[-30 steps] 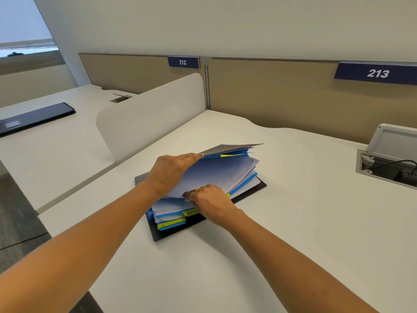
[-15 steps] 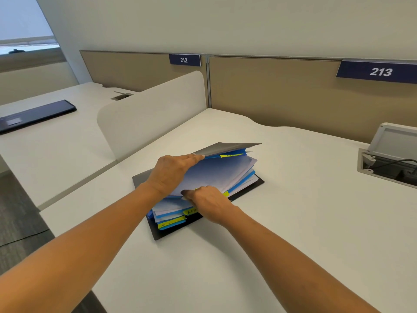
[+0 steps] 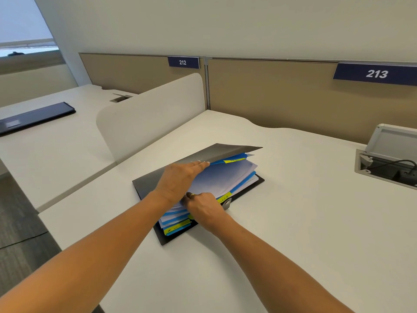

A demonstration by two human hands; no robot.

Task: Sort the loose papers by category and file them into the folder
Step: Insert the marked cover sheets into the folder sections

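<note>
Left hand props folder (right hand pinches papers).

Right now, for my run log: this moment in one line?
left hand: flat on papers, beneath raised cover | right hand: pinches their near edge | folder: on desk

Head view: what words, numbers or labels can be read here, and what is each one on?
"212": white digits on the small dark blue sign on the tan partition panel.
"213": white digits on the larger dark blue sign to its right.
Yellow index tabs among the white papers in the black ring binder: marks too blurred to read.
</note>
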